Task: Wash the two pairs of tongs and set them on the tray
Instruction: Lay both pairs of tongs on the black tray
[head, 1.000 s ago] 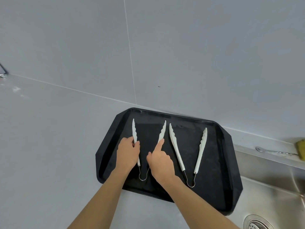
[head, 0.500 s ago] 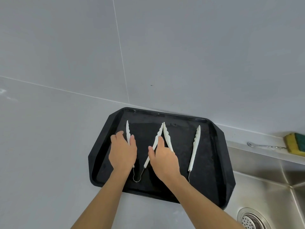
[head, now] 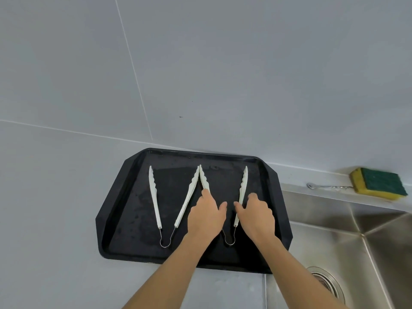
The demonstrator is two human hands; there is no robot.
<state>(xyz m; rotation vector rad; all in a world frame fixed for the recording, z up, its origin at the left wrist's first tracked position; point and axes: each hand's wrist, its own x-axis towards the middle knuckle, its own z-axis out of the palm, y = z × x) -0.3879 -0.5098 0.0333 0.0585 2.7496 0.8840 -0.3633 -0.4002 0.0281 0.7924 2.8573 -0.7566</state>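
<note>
Two white pairs of tongs lie side by side in a V shape on the black tray [head: 124,201], tips toward the wall. The left pair [head: 153,197] lies free, touched by neither hand. My left hand [head: 206,216] rests over the left arm of the right pair [head: 243,184], index finger along it. My right hand [head: 256,216] pinches that pair's right arm between thumb and fingers. The inner tips of the two pairs touch near the tray's far side.
The tray sits on a grey counter against a grey tiled wall. To its right is a steel sink [head: 361,239] with a drain [head: 327,283]. A yellow-green sponge [head: 379,184] and a thin metal handle [head: 323,186] lie on the sink's back ledge.
Both hands moved right, from the left pair of tongs to the right pair. The left pair now lies released, and the view has shifted slightly.
</note>
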